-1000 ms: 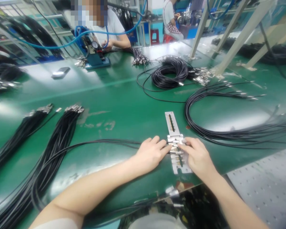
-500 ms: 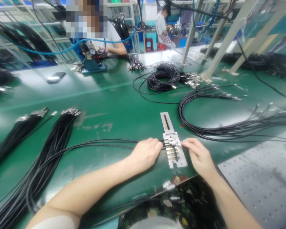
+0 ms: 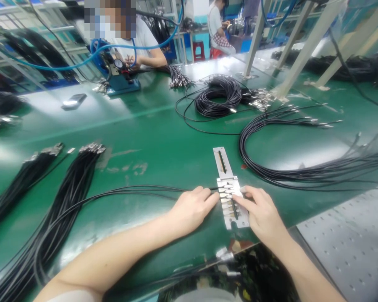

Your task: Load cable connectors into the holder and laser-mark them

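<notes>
My left hand [image 3: 193, 206] is closed round thin black cables [image 3: 154, 188], just left of a hinged metal fixture [image 3: 242, 216]. The cables end in small silver connectors [image 3: 228, 187] seated across the fixture's slots. My right hand [image 3: 264, 209] reaches in from the right with thumb and forefinger apart; one digit touches the fixture near the connectors, the other is at its right edge. The fixture's narrow slotted flap [image 3: 221, 161] lies folded out on the far side. The cables trail left to a thick black bundle [image 3: 66, 197].
Another cable bundle [image 3: 15, 180] lies at far left. Beyond the fixture are a coiled cable bunch [image 3: 219, 98] and a curved one [image 3: 261, 167]. A perforated metal plate [image 3: 349, 235] is at right. Across the green table a co-worker sits behind a blue press [image 3: 122, 82].
My right thumb and forefinger have spread, and one digit has moved left onto the fixture near the connectors. My left hand remains on the cables, its fingers slightly nearer the fixture.
</notes>
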Tool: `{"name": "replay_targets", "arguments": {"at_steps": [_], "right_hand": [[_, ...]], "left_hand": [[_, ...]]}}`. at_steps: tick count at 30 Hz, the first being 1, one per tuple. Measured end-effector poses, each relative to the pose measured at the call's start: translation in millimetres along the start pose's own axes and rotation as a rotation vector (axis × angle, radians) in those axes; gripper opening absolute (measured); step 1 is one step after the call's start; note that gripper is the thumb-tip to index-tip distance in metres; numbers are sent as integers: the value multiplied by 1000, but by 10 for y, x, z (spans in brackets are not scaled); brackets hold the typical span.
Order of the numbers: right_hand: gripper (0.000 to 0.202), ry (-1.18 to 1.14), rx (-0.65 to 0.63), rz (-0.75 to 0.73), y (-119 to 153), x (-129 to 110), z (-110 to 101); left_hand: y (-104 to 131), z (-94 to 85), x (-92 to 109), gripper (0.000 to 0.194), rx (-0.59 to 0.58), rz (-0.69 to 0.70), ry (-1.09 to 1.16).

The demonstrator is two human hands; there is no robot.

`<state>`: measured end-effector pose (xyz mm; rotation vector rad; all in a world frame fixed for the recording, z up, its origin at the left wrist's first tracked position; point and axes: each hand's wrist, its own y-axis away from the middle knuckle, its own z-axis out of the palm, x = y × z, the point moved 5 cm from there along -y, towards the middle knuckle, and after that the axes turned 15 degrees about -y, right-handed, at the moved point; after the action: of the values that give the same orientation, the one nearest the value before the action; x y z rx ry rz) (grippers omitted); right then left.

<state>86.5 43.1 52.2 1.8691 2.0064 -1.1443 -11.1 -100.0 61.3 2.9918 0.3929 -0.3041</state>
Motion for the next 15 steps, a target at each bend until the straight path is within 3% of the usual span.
{"name": "replay_targets", "arguments": {"at_steps": [3, 9, 12, 15], "right_hand": [[45, 32, 10, 1, -9, -15, 1], [45, 57, 12, -16, -15, -31, 15], [44, 46, 8, -12, -5, -12, 15], [40, -57, 65, 1, 22, 6, -40]], "left_hand": [[14, 0, 30, 43, 5, 53, -11], [-7, 30, 31, 40, -57, 17, 25], [-8, -13, 46, 38, -19, 3, -15], [26, -170, 79, 33, 68, -6, -85]]}}
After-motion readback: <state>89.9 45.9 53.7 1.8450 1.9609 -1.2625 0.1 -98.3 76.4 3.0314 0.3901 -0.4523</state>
